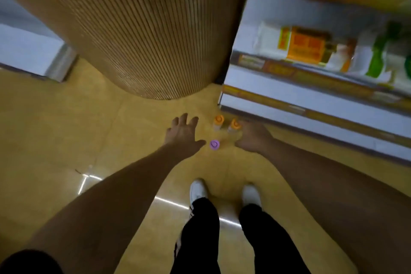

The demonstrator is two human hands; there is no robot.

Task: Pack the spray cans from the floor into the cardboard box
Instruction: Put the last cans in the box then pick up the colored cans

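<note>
Orange-capped cans (219, 120), purple-capped can (214, 144) upright on floor (66, 129); left hand (184, 132) spread, empty; right hand (253, 138) blurred, grip unclear.

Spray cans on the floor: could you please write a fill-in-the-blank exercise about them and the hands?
The spray can between the left hand and the right hand has a ___ cap.
Beyond it stand ___ orange-capped cans.
The left hand, fingers spread, holds ___.
Missing words: purple; two; nothing.
</note>
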